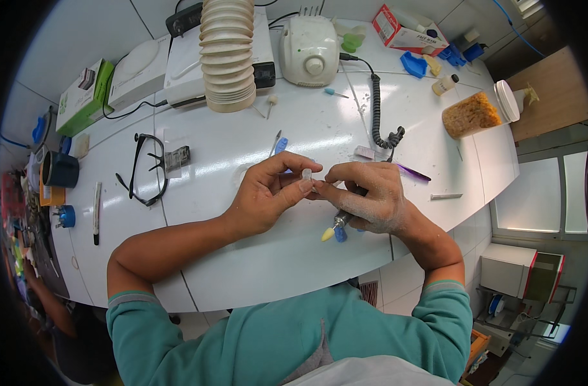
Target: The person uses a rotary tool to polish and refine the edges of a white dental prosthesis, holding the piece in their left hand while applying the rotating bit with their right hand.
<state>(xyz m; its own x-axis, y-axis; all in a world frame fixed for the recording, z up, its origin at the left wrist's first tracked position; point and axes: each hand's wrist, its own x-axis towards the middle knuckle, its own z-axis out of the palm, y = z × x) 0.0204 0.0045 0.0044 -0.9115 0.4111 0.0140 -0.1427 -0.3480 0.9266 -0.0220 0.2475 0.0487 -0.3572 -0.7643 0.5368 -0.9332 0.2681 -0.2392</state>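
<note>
A white worktable (255, 257) curves across a tiled room, its far edge lined with packages: a green-and-white carton (81, 96) at far left, a red-and-white box (406, 31) at top right, a clear jar of orange granules (477, 112) lying on its side at the right. A ribbed beige hose (227, 55) rises beside a white motor unit (308, 50); black glasses (143, 168) lie left. At centre, the left hand (265, 196) pinches a small white piece (307, 174) between thumb and fingertips. The dusty right hand (371, 199) meets it, fingers wrapped around a handpiece (341, 222) with a yellow tip.
</note>
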